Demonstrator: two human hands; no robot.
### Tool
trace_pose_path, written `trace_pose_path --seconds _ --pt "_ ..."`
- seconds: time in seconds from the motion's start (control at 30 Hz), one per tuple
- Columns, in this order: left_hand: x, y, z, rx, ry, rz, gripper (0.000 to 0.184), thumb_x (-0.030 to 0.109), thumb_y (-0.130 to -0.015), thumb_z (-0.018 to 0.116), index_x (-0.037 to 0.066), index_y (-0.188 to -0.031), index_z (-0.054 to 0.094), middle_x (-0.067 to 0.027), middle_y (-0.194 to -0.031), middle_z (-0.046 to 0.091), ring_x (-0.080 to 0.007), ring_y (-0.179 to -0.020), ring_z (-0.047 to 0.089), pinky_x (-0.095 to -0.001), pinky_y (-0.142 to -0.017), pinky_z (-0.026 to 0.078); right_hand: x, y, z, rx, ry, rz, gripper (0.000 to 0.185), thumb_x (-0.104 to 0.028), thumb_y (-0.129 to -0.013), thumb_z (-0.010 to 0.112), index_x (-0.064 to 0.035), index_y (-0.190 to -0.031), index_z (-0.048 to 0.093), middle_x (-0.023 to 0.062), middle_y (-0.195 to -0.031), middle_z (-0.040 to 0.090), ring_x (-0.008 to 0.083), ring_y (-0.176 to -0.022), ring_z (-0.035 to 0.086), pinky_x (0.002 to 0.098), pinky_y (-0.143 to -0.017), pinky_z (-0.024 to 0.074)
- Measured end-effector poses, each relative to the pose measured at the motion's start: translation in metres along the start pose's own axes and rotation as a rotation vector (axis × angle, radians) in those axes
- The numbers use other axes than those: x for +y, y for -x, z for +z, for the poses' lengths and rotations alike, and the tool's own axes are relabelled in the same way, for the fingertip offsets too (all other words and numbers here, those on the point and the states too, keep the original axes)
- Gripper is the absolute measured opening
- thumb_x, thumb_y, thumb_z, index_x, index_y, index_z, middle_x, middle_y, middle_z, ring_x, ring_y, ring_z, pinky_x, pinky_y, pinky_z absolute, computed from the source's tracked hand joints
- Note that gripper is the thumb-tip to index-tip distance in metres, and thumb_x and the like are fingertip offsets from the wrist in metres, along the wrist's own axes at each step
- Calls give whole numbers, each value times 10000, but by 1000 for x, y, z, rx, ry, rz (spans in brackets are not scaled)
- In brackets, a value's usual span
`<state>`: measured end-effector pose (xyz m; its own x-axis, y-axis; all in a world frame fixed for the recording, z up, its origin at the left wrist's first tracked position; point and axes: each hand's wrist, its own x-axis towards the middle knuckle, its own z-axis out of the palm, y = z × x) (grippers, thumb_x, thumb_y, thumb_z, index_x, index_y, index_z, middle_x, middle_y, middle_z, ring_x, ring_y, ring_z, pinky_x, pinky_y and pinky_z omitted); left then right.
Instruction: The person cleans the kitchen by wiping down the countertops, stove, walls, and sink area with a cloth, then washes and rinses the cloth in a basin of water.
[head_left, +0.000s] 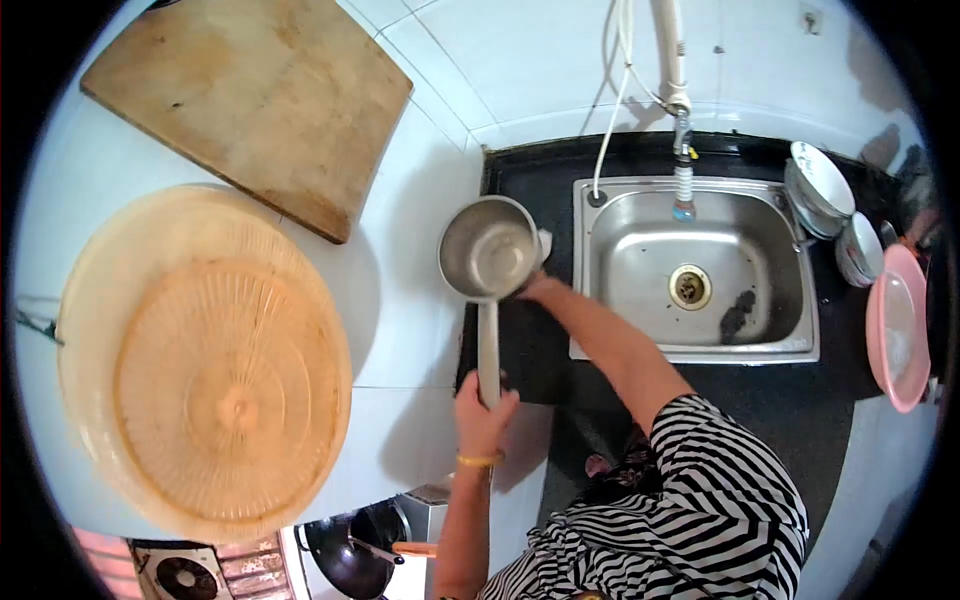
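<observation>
A metal water ladle (470, 248) with a deep round bowl is held up left of the sink, its inside facing me. My left hand (478, 428), a yellow bracelet at its wrist, is closed around the ladle's long handle. Behind the lower right side of the bowl is my right hand (538, 288); its fingers are hidden by the ladle. A small white piece (545, 243), perhaps cloth, shows just above that hand, at the bowl's edge.
To the right is a steel sink (650, 345) with dark scraps near its drain, under a tap (683, 180). White bowls (822, 182) and a pink basin (898, 330) stand beyond it. A large plastic basin (230, 400), a wooden board (260, 100) and a wok (355, 550) are left.
</observation>
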<state>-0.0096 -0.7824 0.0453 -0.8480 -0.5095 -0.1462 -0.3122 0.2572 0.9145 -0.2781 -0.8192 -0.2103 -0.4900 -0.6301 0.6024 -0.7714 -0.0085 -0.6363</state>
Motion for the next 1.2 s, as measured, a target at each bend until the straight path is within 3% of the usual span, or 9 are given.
trace_pose_path --seconds 0.03,0.1,0.2,0.3,0.57,0.9,1.03,1.13,1.2 --pt "1 -10 3 -9 30 0 242 121 -630 632 39 -824 515 0 -614 483 -78 -503 459 -212 -442 367 -68 5 -11 88 99 498 379 -316 -699 522 -184 -1055 534 69 -1104 509 275 -991 491 372 -830 402" --pt "-2 -30 9 -12 -11 52 246 114 -626 632 39 -834 524 0 -624 491 -72 -497 449 -203 -444 359 -160 6 -64 -371 349 225 179 -235 -659 495 -137 -736 625 72 -846 592 279 -847 539 425 -717 409" --pt "-22 -63 20 101 -173 388 257 115 -601 634 20 -822 541 -19 -617 503 -88 -498 457 -225 -448 363 -173 52 -21 -161 282 211 215 -266 -676 490 -122 -788 604 85 -817 584 285 -801 543 416 -707 385" --pt "-7 -68 28 4 -52 75 263 107 -594 625 12 -824 540 -27 -566 493 -93 -457 452 -235 -416 356 -218 92 -43 -243 270 151 227 -284 -674 507 -121 -813 585 82 -817 564 278 -790 524 406 -712 371" --pt "-49 -99 42 -37 -32 47 208 56 -607 600 8 -795 528 -21 -546 475 -93 -392 421 -228 -366 333 -261 175 -121 -197 429 148 254 -215 -636 596 -164 -876 529 27 -948 465 220 -898 418 370 -724 304" --pt "-64 -128 34 -165 38 -38 236 222 -755 586 24 -875 537 -34 -606 521 -91 -410 464 -232 -373 365 -169 114 -159 329 544 567 231 -108 -693 533 -86 -921 497 126 -835 450 296 -794 467 390 -670 395" --pt "-58 -107 33 -45 293 -221 322 358 -787 520 69 -929 517 -33 -701 547 -111 -523 516 -248 -434 402 -109 37 -190 497 566 463 237 -103 -706 541 -76 -932 473 151 -881 457 321 -825 459 402 -697 386" --pt "-78 -84 29 119 199 -190 419 386 -821 448 77 -1103 460 -70 -940 543 -140 -779 536 -273 -615 432 -58 -6 -192 395 549 526 297 -104 -707 538 -83 -996 472 152 -967 461 312 -893 457 406 -743 380" --pt "-95 -63 31 334 106 38 371 201 -847 452 27 -1171 413 -128 -1047 505 -167 -945 483 -295 -807 387 -29 -16 -178 222 576 703 404 -124 -694 552 -98 -1084 452 138 -1074 444 284 -991 434 415 -797 362"
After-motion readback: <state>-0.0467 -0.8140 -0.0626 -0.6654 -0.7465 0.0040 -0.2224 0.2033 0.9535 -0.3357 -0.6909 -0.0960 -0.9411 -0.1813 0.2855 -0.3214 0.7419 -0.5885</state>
